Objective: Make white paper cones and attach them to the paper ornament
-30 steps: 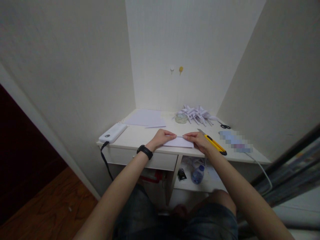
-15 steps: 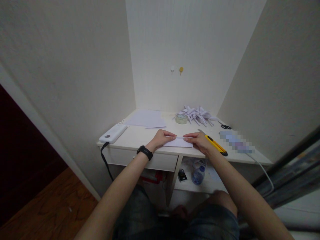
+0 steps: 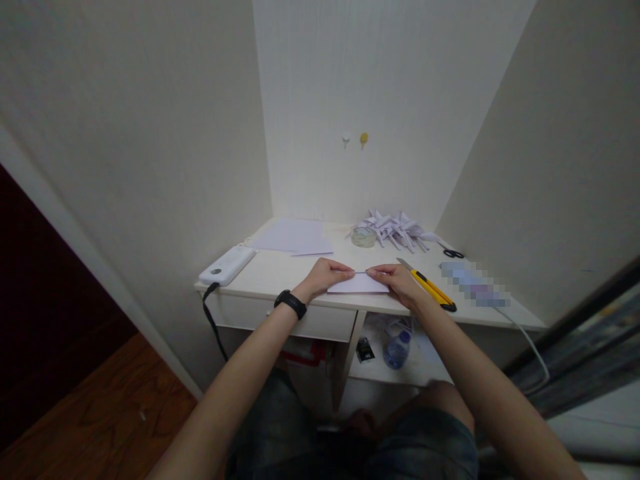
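While both hands pinch the paper [image 3: 358, 285], left hand [image 3: 325, 276] & right hand [image 3: 397, 279] fingertips nearly meet, prob. touching; knife [image 3: 427, 285] just right.

Your white desk [image 3: 280, 270] carries a folded paper sheet [image 3: 358, 285] at its front edge. Behind that sheet lie flat paper sheets [image 3: 293, 237], a tape roll [image 3: 363, 236] and folded paper pieces [image 3: 397, 229]. Left of it rests a white device [image 3: 227, 265]; right of it, a yellow utility knife [image 3: 427, 286] and scissors [image 3: 453, 253].
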`<state>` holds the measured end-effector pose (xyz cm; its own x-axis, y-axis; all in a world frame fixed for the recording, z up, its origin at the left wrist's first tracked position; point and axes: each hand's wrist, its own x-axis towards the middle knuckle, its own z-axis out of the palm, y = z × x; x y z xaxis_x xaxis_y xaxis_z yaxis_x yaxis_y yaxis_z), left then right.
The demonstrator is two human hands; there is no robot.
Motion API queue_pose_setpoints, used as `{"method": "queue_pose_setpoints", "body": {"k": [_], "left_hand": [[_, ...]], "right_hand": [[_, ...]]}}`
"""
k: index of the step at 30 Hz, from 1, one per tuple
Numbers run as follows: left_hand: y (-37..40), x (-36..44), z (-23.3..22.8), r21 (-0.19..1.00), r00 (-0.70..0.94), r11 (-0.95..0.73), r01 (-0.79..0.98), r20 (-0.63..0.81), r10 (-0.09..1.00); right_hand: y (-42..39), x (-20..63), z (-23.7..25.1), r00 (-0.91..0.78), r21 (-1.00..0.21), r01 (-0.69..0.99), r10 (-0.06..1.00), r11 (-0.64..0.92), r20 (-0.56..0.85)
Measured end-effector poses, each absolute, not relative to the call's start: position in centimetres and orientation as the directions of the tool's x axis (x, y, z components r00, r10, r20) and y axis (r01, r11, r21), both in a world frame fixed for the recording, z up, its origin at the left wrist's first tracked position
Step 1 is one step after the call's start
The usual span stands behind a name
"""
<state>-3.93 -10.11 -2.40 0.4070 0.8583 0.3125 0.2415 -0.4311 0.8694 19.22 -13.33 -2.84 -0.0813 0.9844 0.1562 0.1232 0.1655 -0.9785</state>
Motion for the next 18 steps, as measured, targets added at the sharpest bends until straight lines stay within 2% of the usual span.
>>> {"method": "queue_pose_setpoints", "body": {"k": [12, 18], "left_hand": [[-9.94, -3.65, -2.74, 0.925, 0.402, -0.351, 0.143, 0.270, 0.875], [-10.26, -3.76, -2.35, 0.888, 0.375, -0.397, 0.235, 0.294, 0.879]], "right_hand": [[-13.40, 19.16, -2.64, -0.073, -0.988, 0.075, 0.989, 0.136, 0.131], [-13.33, 18.97, -2.66, -0.084, -0.977, 0.144, 0.986, 0.157, 0.146]]}}
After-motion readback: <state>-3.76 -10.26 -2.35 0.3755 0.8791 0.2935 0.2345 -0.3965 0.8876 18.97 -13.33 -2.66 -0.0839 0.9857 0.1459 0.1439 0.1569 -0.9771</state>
